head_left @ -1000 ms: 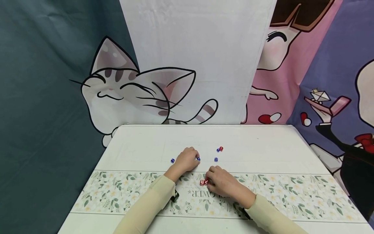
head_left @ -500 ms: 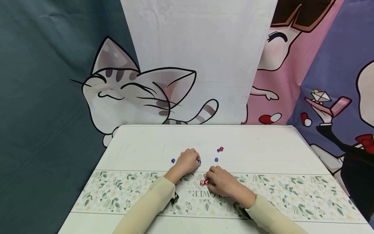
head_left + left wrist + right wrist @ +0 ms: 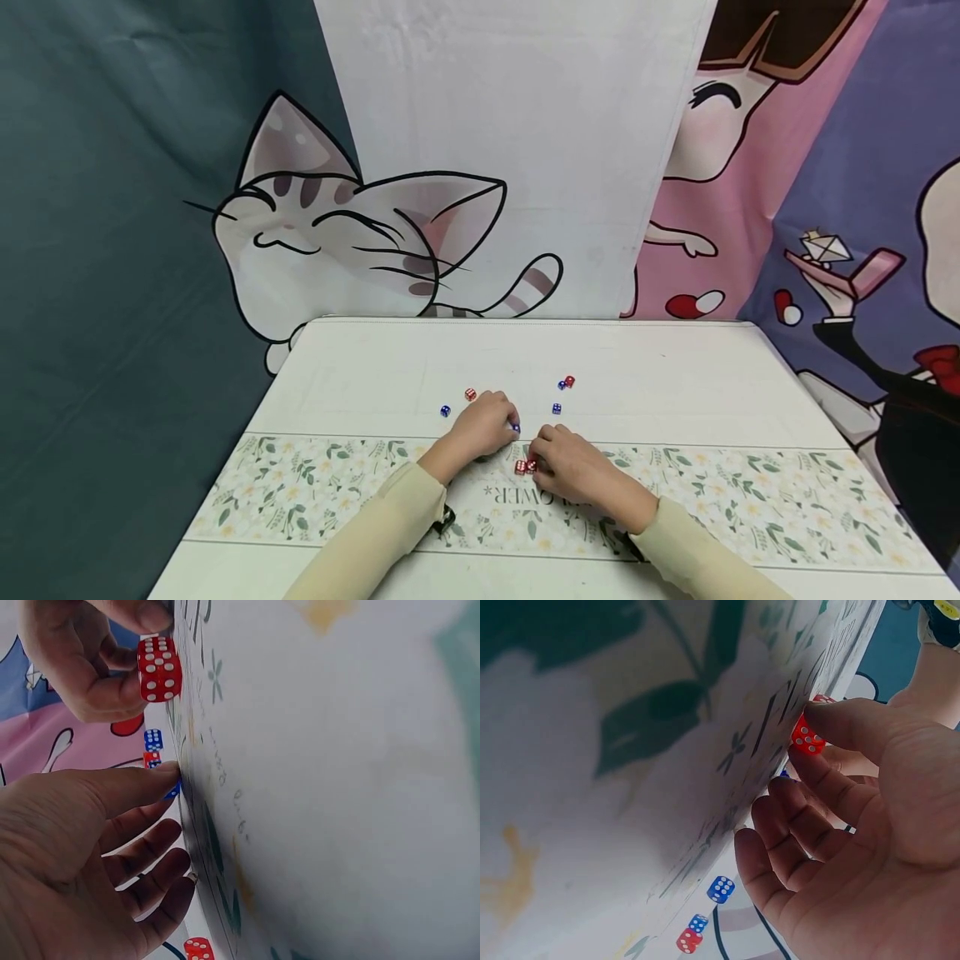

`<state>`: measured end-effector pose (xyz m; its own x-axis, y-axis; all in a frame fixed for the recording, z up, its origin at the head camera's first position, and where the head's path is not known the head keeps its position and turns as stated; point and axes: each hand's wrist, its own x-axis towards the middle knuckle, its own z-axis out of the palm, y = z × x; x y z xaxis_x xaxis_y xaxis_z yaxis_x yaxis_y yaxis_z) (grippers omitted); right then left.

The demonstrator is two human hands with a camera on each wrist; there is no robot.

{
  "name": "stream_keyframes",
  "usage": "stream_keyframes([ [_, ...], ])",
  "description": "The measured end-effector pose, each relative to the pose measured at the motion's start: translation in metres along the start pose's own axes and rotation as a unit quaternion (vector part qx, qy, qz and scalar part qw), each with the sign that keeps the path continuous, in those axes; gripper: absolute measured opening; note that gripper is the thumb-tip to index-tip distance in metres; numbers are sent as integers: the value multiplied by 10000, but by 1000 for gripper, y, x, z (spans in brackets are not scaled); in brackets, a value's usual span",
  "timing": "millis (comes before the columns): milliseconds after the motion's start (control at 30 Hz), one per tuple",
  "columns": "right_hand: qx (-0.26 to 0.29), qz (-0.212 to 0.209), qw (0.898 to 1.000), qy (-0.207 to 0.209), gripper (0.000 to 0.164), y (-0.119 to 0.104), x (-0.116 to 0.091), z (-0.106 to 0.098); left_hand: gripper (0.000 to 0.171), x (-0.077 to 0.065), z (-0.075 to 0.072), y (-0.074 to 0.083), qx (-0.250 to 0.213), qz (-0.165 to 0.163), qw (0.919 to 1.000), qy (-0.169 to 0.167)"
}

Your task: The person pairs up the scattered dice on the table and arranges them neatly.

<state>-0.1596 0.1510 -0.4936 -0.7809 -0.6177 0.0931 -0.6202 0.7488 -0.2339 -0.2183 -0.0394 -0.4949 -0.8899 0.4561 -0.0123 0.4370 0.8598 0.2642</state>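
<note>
Between thumb and index finger, my left hand pinches a blue die low over the table; in the left wrist view the thumb covers most of this blue die. On the floral band, my right hand holds a red die by thumb and index finger, its other fingers loosely bent. Side by side with it sits a second red die. The right wrist view has the held red die at the fingertips of the right hand.
Beyond the left hand lie a red die and a blue die. Farther right, a blue die lies alone, and another blue die lies against a red die. Printed cloths hang behind the white table.
My left hand has drawn the blue die nearer to me and toward the pair of red dice, uncovering a red die behind it. My right hand has stayed in place.
</note>
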Motion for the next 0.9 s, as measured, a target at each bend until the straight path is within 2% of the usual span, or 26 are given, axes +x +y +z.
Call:
stream_keyframes([
  [467,-87,61,9999,-44,14,-1,0,1,15,-10,1,6,20,123,9999,-106],
  [900,-78,60,9999,-39,14,0,0,1,14,-13,3,5,101,326,9994,23],
])
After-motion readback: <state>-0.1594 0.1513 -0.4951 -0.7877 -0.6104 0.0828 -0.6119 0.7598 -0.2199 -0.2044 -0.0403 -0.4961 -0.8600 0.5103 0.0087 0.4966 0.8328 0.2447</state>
